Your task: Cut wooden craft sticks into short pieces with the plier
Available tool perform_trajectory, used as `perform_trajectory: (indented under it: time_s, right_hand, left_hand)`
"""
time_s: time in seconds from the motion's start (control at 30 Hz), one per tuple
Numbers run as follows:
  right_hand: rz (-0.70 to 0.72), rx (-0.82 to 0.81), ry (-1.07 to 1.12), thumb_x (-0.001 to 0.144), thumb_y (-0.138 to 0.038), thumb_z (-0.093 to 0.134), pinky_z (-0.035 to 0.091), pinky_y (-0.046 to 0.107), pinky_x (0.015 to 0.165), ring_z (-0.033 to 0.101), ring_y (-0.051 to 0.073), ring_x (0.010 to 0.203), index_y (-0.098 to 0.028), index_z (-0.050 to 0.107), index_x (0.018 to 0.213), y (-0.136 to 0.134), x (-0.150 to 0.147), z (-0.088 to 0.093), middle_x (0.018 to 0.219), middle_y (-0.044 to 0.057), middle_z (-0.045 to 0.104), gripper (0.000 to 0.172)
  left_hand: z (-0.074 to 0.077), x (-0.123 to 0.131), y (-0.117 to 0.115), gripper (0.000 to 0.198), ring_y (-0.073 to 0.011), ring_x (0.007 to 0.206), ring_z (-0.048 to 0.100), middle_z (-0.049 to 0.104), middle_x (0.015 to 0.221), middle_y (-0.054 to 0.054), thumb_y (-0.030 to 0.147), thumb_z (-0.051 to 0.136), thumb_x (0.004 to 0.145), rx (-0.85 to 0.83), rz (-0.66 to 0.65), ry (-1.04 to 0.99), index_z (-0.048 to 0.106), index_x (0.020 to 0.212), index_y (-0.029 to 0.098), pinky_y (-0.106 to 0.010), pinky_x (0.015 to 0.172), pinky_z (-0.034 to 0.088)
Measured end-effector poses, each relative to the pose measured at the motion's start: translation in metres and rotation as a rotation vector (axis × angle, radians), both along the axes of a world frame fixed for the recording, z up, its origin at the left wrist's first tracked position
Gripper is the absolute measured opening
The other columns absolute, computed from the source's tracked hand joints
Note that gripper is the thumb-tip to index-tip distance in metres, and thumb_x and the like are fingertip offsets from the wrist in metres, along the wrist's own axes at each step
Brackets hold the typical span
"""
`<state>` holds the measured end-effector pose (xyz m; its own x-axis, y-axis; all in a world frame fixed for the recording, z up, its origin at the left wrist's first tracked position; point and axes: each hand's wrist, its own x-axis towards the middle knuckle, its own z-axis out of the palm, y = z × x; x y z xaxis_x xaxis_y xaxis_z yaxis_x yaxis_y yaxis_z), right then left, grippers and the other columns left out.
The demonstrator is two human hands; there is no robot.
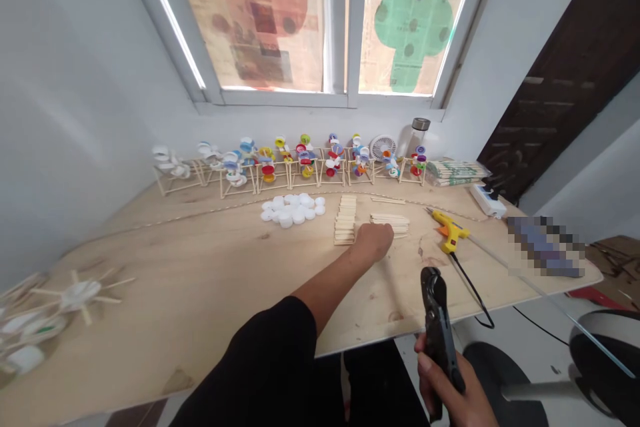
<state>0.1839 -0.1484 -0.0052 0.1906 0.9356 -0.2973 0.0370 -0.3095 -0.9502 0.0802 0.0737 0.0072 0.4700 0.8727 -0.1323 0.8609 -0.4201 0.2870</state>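
My left hand (376,241) reaches across the table onto a pile of thin wooden sticks (391,220). Its fingers are curled down at the near end of the pile, and what they pinch is hidden. Just left of it lies a neat stack of short wooden sticks (345,219). A group of white bottle caps (293,209) sits further left. Below the table's front edge, my right hand (453,380) is closed round a black hand tool that looks like cutting pliers (437,320), its head pointing up.
A yellow glue gun (451,230) with a cord lies to the right. Stick frames with colourful bottle-cap wheels (305,163) line the back beside a small fan (383,148) and a glass bottle (416,139). A power strip (487,201) sits far right, a stick-spoked wheel (83,293) left.
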Motion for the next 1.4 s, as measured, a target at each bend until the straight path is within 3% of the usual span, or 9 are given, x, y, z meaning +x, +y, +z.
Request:
perform_trajectory:
  time_s: [0.17,0.33,0.4,0.53,0.63,0.73,0.83,1.03,1.4]
  right_hand:
    - [0.032,0.087,0.084,0.073,-0.052,0.058,0.037,0.025,0.051,0.048,0.014,0.051,-0.015,0.056,0.087,0.023,0.010,0.009,0.053,-0.003,0.050,0.040]
    - [-0.125,0.183,0.264,0.066,-0.043,0.069,0.037,0.023,0.048,0.048,0.012,0.048,-0.016,0.053,0.104,0.057,0.002,0.014,0.056,-0.005,0.052,0.049]
    - [-0.127,0.193,0.311,0.064,-0.040,0.072,0.035,0.022,0.044,0.046,0.010,0.045,-0.015,0.056,0.098,0.069,-0.004,0.014,0.053,-0.006,0.052,0.046]
    - [-0.122,0.211,0.338,0.061,-0.038,0.073,0.033,0.019,0.040,0.043,0.007,0.041,-0.016,0.057,0.080,0.081,-0.015,0.011,0.049,-0.007,0.049,0.034]
    - [-0.115,0.217,0.348,0.062,-0.036,0.073,0.031,0.019,0.040,0.043,0.007,0.040,-0.016,0.055,0.076,0.080,-0.016,0.011,0.049,-0.006,0.049,0.030]
    - [-0.104,0.227,0.371,0.063,-0.035,0.072,0.032,0.019,0.040,0.044,0.007,0.041,-0.017,0.054,0.075,0.076,-0.013,0.013,0.049,-0.007,0.048,0.028]
    - [-0.087,0.234,0.403,0.063,-0.034,0.072,0.033,0.019,0.041,0.044,0.007,0.041,-0.017,0.053,0.074,0.074,-0.011,0.014,0.050,-0.007,0.048,0.028]
    - [-0.040,0.225,0.451,0.062,-0.034,0.072,0.034,0.019,0.040,0.045,0.007,0.040,-0.017,0.054,0.074,0.077,-0.017,0.012,0.050,-0.007,0.050,0.028]
    - [-0.006,0.226,0.408,0.065,-0.030,0.070,0.035,0.018,0.040,0.045,0.006,0.040,-0.016,0.055,0.071,0.077,-0.026,0.012,0.050,-0.006,0.051,0.022]
  left_hand:
    - [0.010,-0.026,-0.031,0.015,-0.0216,0.086,0.057,0.061,0.091,-0.011,0.019,0.047,0.082,-0.096,-0.039,-0.213,0.057,0.090,0.011,-0.035,0.074,0.045]
    - [0.009,-0.051,-0.078,0.019,-0.0088,0.059,0.050,0.055,0.067,0.001,0.026,0.040,0.084,-0.310,-0.140,-0.468,0.055,0.086,0.015,-0.018,0.052,0.039]
    - [0.007,-0.054,-0.092,0.018,-0.0063,0.048,0.040,0.044,0.057,0.005,0.031,0.043,0.083,-0.521,-0.122,-0.634,0.052,0.084,0.015,-0.017,0.044,0.032]
    - [0.003,-0.054,-0.109,0.019,-0.0036,0.041,0.026,0.034,0.052,0.009,0.034,0.054,0.076,-0.908,-0.006,-0.940,0.047,0.077,0.016,-0.016,0.040,0.021]
    - [0.000,-0.057,-0.116,0.014,-0.0023,0.038,0.018,0.030,0.050,0.011,0.026,0.054,0.074,-0.994,0.150,-1.086,0.046,0.082,0.017,-0.017,0.040,0.015]
    - [-0.002,-0.065,-0.121,0.024,-0.0022,0.040,0.026,0.040,0.057,0.008,0.015,0.052,0.070,-0.972,0.331,-1.207,0.044,0.092,0.017,-0.018,0.043,0.020]
    - [0.001,-0.073,-0.124,0.029,-0.0036,0.045,0.036,0.053,0.069,0.002,0.013,0.049,0.070,-0.909,0.400,-1.192,0.042,0.098,0.016,-0.019,0.045,0.025]
    - [0.007,-0.081,-0.124,0.034,-0.0087,0.055,0.055,0.062,0.089,-0.009,0.032,0.060,0.070,-0.913,0.315,-1.110,0.044,0.095,0.015,-0.022,0.050,0.038]
    - [0.010,-0.083,-0.118,0.045,-0.0133,0.056,0.061,0.067,0.081,-0.011,0.053,0.056,0.072,-1.111,0.091,-0.906,0.057,0.089,0.011,-0.023,0.050,0.042]
